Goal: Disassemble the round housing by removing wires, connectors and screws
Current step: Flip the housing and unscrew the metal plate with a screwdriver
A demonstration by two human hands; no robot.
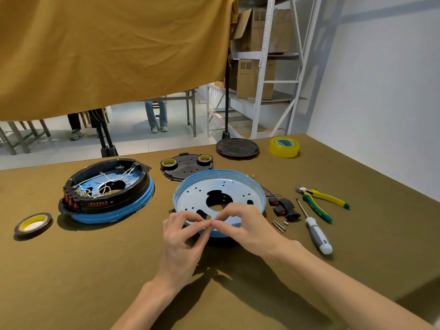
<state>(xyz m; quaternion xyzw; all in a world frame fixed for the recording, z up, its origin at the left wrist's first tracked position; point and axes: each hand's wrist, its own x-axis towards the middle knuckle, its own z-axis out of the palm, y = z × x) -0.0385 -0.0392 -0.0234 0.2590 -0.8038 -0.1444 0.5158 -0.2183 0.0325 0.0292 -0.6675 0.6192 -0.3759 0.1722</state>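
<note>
Two round housings on the olive-covered table (71, 270). The one being worked, a blue-rimmed metal pan (220, 186), sits centre, open side up, already stripped bare inside: only holes and cut-outs show. Both hands meet over its near rim. Left hand (183, 236) and right hand (240, 225) have thumb and forefinger tips brought together, touching each other, apparently pinching something very small between them; what it is cannot be made out, possibly a screw or a wire end. Other fingers curled loosely. To the right of the pan lie removed parts: black connectors (283, 206) with thin blue wires, small metal pins (279, 225), then a grey-handled screwdriver (316, 232) and yellow-green cutters (321, 201). Behind the pan, a black plastic plate (188, 170) with two tape rolls on it. At left, the second housing (107, 189), black ring on blue base, white wires and red connectors still inside. Tape roll (33, 223) near left edge, yellow tape roll (284, 146) far right. Judgement: the centre pan looks finished bar this last small piece; step in hand is handling or separating that piece. Next move likely calls for setting it down with the other loose parts at right, then drawing the wired housing in and starting on its connectors.
</note>
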